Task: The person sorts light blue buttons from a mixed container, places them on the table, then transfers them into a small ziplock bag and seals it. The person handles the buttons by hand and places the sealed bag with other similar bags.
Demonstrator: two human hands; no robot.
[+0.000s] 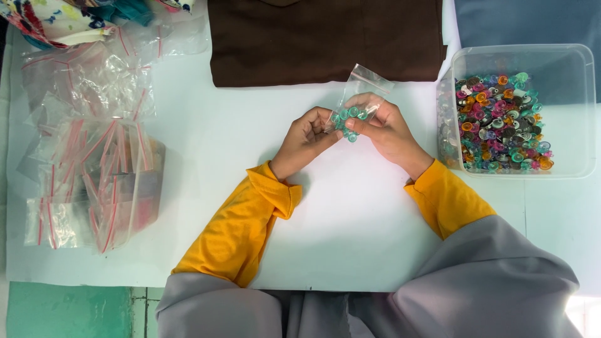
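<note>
My left hand (305,139) and my right hand (383,127) meet over the middle of the white table (350,213). Between them they hold a small clear zip bag (359,94) with a red strip along its mouth. Several small teal ring-shaped pieces (349,120) show at the fingertips, in or at the bag's lower part. Both arms wear yellow sleeves under grey cloth.
A clear plastic box (563,112) at the right holds several small coloured pieces (501,125). A pile of empty clear zip bags (94,163) lies at the left. Brown folded fabric (325,40) lies at the back, patterned cloth (56,19) in the far left corner.
</note>
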